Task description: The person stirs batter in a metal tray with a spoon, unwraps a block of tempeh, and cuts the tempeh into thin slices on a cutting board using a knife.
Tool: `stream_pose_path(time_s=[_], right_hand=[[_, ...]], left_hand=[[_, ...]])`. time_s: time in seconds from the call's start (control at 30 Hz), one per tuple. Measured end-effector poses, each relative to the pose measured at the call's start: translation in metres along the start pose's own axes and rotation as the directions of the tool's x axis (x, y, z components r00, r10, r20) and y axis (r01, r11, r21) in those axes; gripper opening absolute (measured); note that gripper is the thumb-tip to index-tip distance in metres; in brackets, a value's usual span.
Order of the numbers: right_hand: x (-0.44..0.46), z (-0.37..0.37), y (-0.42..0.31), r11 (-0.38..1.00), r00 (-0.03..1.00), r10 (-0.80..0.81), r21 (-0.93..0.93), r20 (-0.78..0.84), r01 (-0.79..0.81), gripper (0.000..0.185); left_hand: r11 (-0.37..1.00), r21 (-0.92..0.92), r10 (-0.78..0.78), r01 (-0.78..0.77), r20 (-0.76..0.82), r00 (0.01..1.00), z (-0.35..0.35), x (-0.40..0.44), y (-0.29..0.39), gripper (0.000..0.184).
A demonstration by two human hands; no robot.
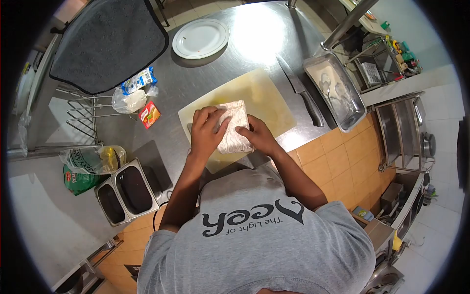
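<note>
Your L hand (209, 128) is half-curled, fingers and thumb on the upper L part of the pale block (235, 128); your R hand (257, 136) has its R edge, thumb on top. So you've got the block btwn both hands, over the cutting board (267, 95).

Writing: your grey T-shirt (254, 255), nearest you below both hands, reads "The Light of Aceh", upside down from your side. L of your L hand: red packet (149, 115) w/ pale lettering, blue-white packet (140, 81) just beyond it; print on both too small to be sure of. Farther L and nearer you, green pouch (77, 181) w/ red logo, also unclear.

Surface: shiny steel table (215, 78), strong glare beyond your hands. White plate (200, 39) out past your L hand; knife (301, 93) beyond your R hand, w/ metal tray (353, 116) farther R, white residue in it.

Room: orange tile floor (320, 169) R of your R hand, metal rack (404, 132) farther R, pale walls.
</note>
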State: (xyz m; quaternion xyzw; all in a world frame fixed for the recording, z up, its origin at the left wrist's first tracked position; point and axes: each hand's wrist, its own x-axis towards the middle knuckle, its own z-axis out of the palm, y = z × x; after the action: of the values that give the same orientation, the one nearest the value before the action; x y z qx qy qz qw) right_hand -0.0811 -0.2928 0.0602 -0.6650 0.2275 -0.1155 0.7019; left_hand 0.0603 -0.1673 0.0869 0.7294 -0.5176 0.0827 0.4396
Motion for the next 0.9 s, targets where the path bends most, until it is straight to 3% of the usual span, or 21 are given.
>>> stream_pose_path(time_s=[0.23, 0.33, 0.53, 0.63, 0.73, 0.83, 0.9], right_hand=[[-0.007, 0.018, 0.020, 0.976, 0.978, 0.015, 0.215, -0.209, 0.031, 0.034], [-0.006, 0.024, 0.027, 0.980, 0.935, -0.069, 0.150, -0.347, 0.128, 0.032], [-0.004, 0.019, 0.037, 0.990, 0.928, -0.009, 0.126, -0.372, 0.060, 0.031], [-0.002, 0.022, 0.035, 0.990, 0.876, -0.131, -0.022, -0.464, 0.137, 0.030], [-0.009, 0.016, 0.009, 0.981, 0.920, -0.112, -0.191, -0.375, 0.041, 0.030], [-0.005, 0.020, 0.006, 0.966, 0.919, -0.177, -0.241, -0.352, 0.094, 0.029], [-0.007, 0.020, -0.005, 0.960, 0.937, -0.161, -0.270, -0.310, 0.075, 0.029]], left_hand=[[0.997, 0.026, -0.077, 0.077, -0.005, 0.997, 0.004, -0.017, 0.000, 0.020], [0.996, 0.007, -0.086, 0.086, 0.032, 0.996, 0.007, -0.018, 0.004, 0.020], [0.991, -0.061, -0.110, 0.115, 0.087, 0.990, 0.014, -0.023, 0.014, 0.020], [0.992, -0.059, -0.108, 0.113, 0.093, 0.990, 0.013, -0.020, 0.016, 0.015], [0.993, 0.031, -0.115, 0.113, 0.064, 0.991, 0.012, -0.005, 0.019, 0.020], [0.999, 0.052, 0.003, -0.009, 0.126, 0.992, 0.009, 0.006, 0.008, 0.024], [0.996, 0.086, -0.037, 0.014, 0.278, 0.960, 0.002, 0.015, 0.005, 0.020]])
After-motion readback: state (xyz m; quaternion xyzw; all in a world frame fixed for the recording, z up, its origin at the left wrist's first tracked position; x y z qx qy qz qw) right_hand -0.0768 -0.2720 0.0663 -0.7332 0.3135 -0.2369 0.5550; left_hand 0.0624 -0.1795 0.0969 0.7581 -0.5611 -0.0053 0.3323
